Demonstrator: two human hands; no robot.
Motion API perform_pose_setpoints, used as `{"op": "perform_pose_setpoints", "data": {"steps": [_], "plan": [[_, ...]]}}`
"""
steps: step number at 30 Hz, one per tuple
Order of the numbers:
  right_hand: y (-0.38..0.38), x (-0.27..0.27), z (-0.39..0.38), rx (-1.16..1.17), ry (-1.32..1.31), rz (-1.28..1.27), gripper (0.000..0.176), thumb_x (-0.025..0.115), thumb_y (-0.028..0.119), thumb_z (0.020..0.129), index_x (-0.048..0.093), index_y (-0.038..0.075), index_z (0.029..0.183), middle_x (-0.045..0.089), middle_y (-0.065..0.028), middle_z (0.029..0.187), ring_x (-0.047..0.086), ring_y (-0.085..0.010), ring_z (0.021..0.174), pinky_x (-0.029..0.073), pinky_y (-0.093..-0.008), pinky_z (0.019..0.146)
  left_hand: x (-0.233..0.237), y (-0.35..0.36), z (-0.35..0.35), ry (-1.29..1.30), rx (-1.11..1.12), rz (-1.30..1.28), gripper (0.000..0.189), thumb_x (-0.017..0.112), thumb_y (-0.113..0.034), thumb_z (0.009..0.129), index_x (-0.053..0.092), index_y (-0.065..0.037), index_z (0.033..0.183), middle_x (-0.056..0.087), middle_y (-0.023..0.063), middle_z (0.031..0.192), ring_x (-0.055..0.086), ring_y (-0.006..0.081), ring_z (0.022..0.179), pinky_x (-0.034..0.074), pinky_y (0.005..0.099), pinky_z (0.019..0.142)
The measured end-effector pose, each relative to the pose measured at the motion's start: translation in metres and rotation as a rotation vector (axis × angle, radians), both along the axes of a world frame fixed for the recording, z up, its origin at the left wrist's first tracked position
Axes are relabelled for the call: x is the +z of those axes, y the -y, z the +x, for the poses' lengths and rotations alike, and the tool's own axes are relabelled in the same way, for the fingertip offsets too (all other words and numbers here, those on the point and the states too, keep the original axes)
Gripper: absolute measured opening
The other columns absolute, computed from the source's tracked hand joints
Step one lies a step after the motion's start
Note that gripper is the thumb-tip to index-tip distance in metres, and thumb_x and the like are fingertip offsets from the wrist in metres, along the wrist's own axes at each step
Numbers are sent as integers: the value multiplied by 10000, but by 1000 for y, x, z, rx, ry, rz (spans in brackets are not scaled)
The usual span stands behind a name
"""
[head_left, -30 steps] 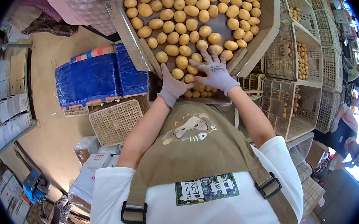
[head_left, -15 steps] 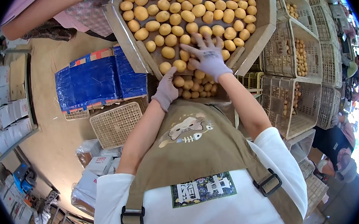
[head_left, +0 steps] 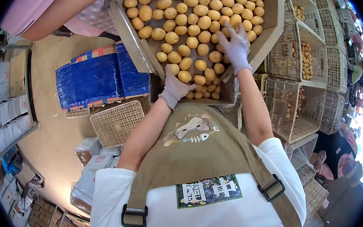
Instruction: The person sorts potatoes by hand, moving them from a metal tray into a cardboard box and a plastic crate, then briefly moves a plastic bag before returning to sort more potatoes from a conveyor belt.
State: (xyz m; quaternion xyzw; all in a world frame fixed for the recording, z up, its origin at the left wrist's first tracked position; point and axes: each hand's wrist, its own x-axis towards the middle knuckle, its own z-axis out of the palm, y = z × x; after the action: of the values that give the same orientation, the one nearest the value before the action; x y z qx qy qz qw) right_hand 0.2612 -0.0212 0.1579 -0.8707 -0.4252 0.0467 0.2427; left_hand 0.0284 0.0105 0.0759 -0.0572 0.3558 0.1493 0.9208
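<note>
Yellow potatoes [head_left: 204, 23] lie spread over a sloping grey sorting tray [head_left: 266, 49] with raised side boards. My right hand [head_left: 237, 49], in a pale glove, rests on the potatoes near the tray's right side, fingers spread. At the tray's narrow lower left end is my gloved left hand [head_left: 175, 88]. Its thumb stretches to the right, and its fingers touch or almost touch a potato at the edge. Between my hands, potatoes pass the tray mouth above a heap of potatoes [head_left: 205, 92] in a container, partly hidden by my apron.
Plastic crates [head_left: 294, 104], some holding potatoes, stand stacked on the right. A blue-wrapped box [head_left: 89, 80] and an upturned beige crate [head_left: 118, 123] are on the left. Another person's arm [head_left: 60, 14] reaches in at the upper left. Wrapped cartons [head_left: 86, 180] stand lower left.
My right hand has moved right across the tray, away from the middle. My left hand has turned with its thumb out to the right. Several potatoes have shifted down towards the mouth.
</note>
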Motion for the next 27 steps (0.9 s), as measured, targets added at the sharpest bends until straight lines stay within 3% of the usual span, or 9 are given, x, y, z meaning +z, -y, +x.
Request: {"op": "perform_pose_setpoints", "data": {"steps": [3,8,10,12,16,20,23,26,27], "plan": [[1,-24,-43,259,115,-463,752,686,606,776,435,418,1459,144,-327,1600,29,-584,1465,81,-751,1109,-11,3,-2,-80,-21,-15,658,443,-558,938,362,-204,1487,372,46,1551,329,279,1441,254,616,1130],[50,-23,-46,530,76,-594,749,676,589,788,429,443,1480,182,-73,1661,38,-488,1506,19,-675,1168,-35,3,-13,108,-10,-57,541,648,-374,923,475,-192,1402,481,68,1456,418,247,1370,353,537,1117],[53,-23,-50,541,95,-572,729,667,583,801,439,440,1478,179,-54,1664,49,-467,1512,-1,-672,1169,-16,3,-7,137,-5,49,630,546,-504,961,369,-216,1493,393,50,1544,334,262,1428,254,587,1162],[50,-22,-52,528,83,-595,721,665,575,808,440,437,1479,179,-43,1665,51,-464,1513,-7,-671,1170,-27,7,-2,251,49,254,678,563,-563,938,363,-239,1499,383,50,1549,327,278,1433,244,632,1146],[51,-24,-53,519,85,-581,699,680,549,806,466,435,1462,174,-31,1665,70,-473,1505,4,-685,1165,-24,-1,-9,245,24,-70,789,586,-630,892,334,-221,1518,363,57,1560,309,325,1441,219,670,1134],[39,-15,-60,476,97,-458,507,681,445,822,617,326,1311,437,-64,1509,349,-426,1400,206,-625,1138,-39,1,-9,261,43,-81,855,601,-644,870,299,-192,1530,335,68,1571,314,326,1438,242,616,1151],[-6,-6,-78,516,116,-140,301,660,348,843,693,222,1113,652,-73,1227,582,-339,1177,363,-510,1028,-18,8,-1,85,-59,317,843,584,-640,877,299,-186,1527,331,69,1573,322,290,1439,270,511,1171],[-36,-3,-93,701,400,-145,403,647,409,860,669,275,1239,543,-92,1433,438,-293,1387,237,-562,1137,-83,16,-5,124,-60,962,778,552,-632,900,338,-197,1508,345,61,1568,321,244,1444,284,401,1177],[-42,-21,-79,640,400,-172,441,631,430,870,640,297,1290,502,-87,1476,397,-294,1419,195,-577,1151,-96,15,-8,30,-103,836,770,549,-633,902,343,-202,1506,343,59,1569,316,244,1447,276,433,1179]]}}
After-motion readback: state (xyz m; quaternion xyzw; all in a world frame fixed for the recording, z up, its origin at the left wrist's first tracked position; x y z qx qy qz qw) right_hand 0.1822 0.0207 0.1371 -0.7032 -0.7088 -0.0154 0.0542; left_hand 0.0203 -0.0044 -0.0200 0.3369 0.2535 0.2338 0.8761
